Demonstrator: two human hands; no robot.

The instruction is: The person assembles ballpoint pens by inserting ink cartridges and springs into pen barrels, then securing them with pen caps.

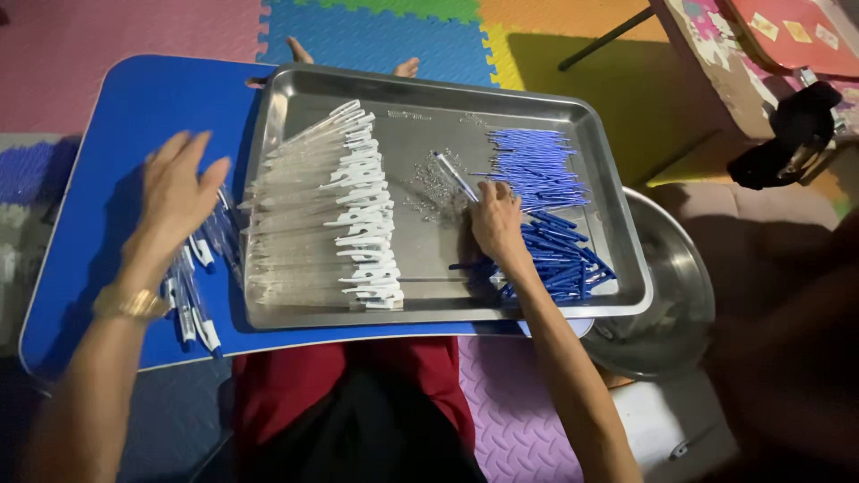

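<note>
The right hand (pixel 495 222) rests inside the metal tray (pixel 573 116), fingers pinched on a single blue pen refill (pixel 455 175). The refill sticks out beyond the fingertips — its long axis runs diagonally, pointing up and to the left toward the scatter of small springs (pixel 429 183). Loose blue refills (pixel 559 255) lie under and just right of that hand. The left hand (pixel 179 192) hovers spread wide, holding nothing, over assembled pens (pixel 192 286) on the blue surface (pixel 134 107) — just left of the tray's row of clear barrels (pixel 313 215).
</note>
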